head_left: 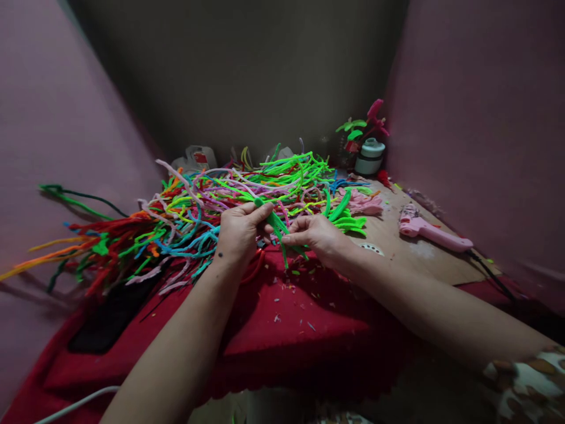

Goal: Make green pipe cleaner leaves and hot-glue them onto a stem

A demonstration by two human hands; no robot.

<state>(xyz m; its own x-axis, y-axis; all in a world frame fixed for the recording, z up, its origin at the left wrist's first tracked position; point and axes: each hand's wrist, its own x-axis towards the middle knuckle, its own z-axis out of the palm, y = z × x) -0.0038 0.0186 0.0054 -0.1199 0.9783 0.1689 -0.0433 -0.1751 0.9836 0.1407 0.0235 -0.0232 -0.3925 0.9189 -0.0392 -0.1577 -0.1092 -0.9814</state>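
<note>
Several green strips (278,224) sit at the centre of the frame, their upper end pinched between the thumb and fingers of the left hand (243,228); the right hand (315,237) has its thumb and fingertips closed on them lower down. Behind, a tangled pile of coloured stems (212,197) spreads from centre to left. At right, a pink glue gun (435,232) lies on a brown board (445,264). Scraps (277,318) dot the red cloth (326,335) below centre.
</note>
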